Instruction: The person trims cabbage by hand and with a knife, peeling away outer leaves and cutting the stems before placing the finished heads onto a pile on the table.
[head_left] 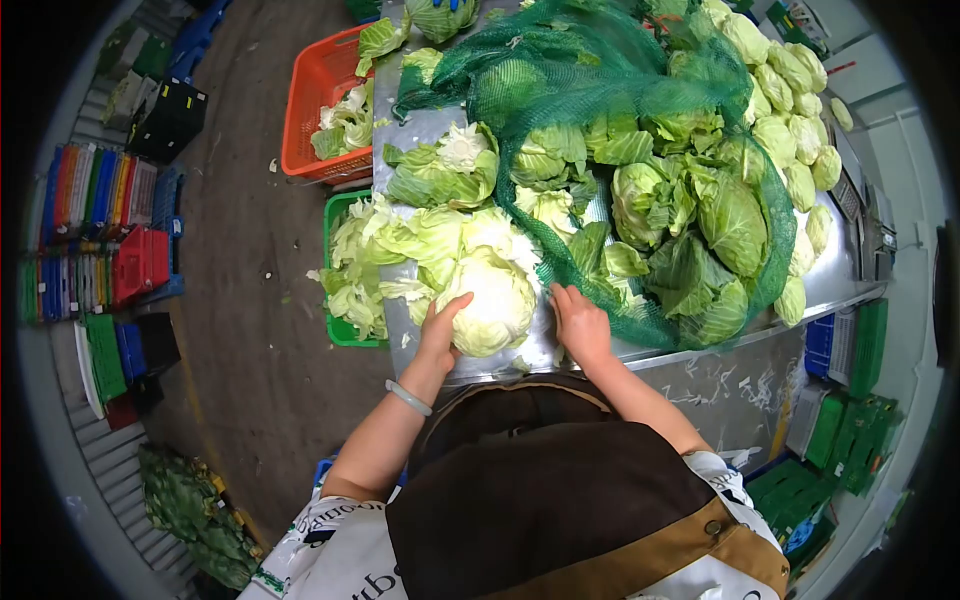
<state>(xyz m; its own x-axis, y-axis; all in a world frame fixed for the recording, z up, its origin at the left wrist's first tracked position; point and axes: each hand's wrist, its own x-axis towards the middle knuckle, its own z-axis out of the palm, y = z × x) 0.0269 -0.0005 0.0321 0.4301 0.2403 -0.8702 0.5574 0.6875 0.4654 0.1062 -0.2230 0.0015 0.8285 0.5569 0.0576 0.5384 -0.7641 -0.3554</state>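
Observation:
A pale, trimmed cabbage sits near the front edge of the metal table. My left hand grips its left side, the thumb lying on top. To the right of the cabbage, my right hand is closed with its fingers curled together beside the edge of a green net; what it holds, if anything, is hidden. Inside and under the net lie several leafy cabbages. Loose leaves and another partly peeled cabbage lie just beyond the one in my left hand.
Trimmed cabbages are heaped along the table's right side. Left of the table stand an orange crate and a green crate, both holding leaves. Stacked crates line the left wall. At the top edge, blue-gloved fingers touch a cabbage.

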